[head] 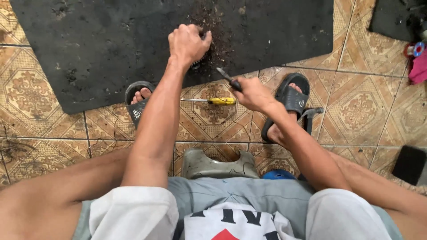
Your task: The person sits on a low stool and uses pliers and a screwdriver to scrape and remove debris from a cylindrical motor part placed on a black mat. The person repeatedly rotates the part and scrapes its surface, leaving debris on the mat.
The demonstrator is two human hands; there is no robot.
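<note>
- Black rubber mat [111, 49] is lying on the patterned tile floor [360, 106], catching dark debris [213, 22] under the work.
- The left hand [187, 43] is reaching forward, arm straight, fingers curled tight around a small dark object [201, 58] pressed onto the mat; what it is cannot be told.
- The right hand [252, 94] is hovering nearer the body, wrist bent, fingers wrapped around a dark-handled blade tool [227, 78] pointing toward that object.
- A yellow-handled screwdriver [212, 101] is resting on the tiles between the sandalled feet [291, 95].
</note>
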